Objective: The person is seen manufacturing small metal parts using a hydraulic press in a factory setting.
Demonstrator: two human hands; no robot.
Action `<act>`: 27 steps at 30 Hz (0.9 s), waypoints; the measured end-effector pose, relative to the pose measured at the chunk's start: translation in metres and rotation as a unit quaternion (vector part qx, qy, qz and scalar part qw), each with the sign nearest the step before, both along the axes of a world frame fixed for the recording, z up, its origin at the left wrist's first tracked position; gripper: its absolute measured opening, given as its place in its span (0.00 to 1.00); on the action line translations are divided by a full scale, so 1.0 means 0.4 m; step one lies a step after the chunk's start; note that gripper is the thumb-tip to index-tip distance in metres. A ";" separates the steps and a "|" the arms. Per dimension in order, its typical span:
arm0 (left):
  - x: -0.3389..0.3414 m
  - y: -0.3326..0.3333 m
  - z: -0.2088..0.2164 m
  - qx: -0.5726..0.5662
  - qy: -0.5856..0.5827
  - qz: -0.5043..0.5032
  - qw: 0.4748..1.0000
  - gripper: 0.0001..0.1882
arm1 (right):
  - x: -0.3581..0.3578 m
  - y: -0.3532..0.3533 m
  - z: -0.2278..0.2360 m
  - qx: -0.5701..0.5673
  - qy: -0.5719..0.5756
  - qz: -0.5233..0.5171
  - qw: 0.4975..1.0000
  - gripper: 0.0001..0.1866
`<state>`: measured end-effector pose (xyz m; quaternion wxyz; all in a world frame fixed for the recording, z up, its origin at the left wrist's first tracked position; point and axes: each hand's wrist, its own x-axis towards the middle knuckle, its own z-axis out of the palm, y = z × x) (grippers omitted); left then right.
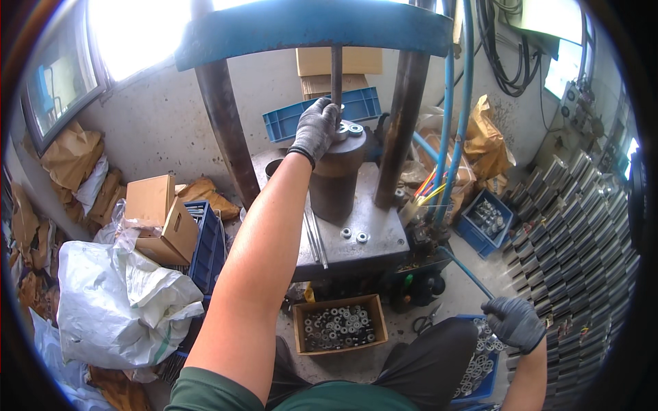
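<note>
My left hand [319, 130], in a grey knitted glove, reaches to the top of a dark steel cylinder [334, 181] standing on the press bed. Its fingers are curled closed beside the thin vertical press rod [336, 75]; what they hold is hidden. Small ring bearings [355, 129] lie on the cylinder top, right of the fingers. At the lower right my gloved right hand [515, 323] is closed round the end of a blue lever [467, 272] that slants down from the machine. Two more bearings [361, 238] and thin steel rods [315, 236] lie on the press bed [384, 236].
A blue crossbeam [315, 31] spans two thick steel posts [229, 130]. Below the bed, a cardboard box [340, 351] holds many bearings. Blue bins [486, 222] and stacked metal tubes [576, 240] line the right. A white sack [123, 308] and cartons crowd the left.
</note>
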<state>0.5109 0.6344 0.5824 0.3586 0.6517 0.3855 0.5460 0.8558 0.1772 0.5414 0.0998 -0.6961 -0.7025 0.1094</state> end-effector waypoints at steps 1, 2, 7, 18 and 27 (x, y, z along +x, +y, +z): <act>0.000 0.006 -0.006 0.000 0.001 0.001 1.000 0.15 | -0.001 0.005 0.004 0.000 0.001 0.001 1.000 0.15; 0.001 0.012 -0.011 -0.002 -0.017 -0.008 1.000 0.15 | -0.005 0.013 0.014 -0.058 -0.029 0.018 0.998 0.15; -0.007 0.034 -0.012 -0.006 -0.001 -0.016 1.000 0.14 | -0.011 0.020 0.026 -0.015 -0.001 -0.020 1.000 0.14; -0.009 -0.016 0.002 -0.026 -0.040 -0.033 0.998 0.15 | 0.090 0.415 0.182 0.498 -0.043 -0.036 0.866 0.10; 0.013 -0.014 -0.003 0.014 -0.139 -0.054 0.989 0.15 | 0.095 0.511 0.230 0.444 -0.009 -0.047 0.895 0.08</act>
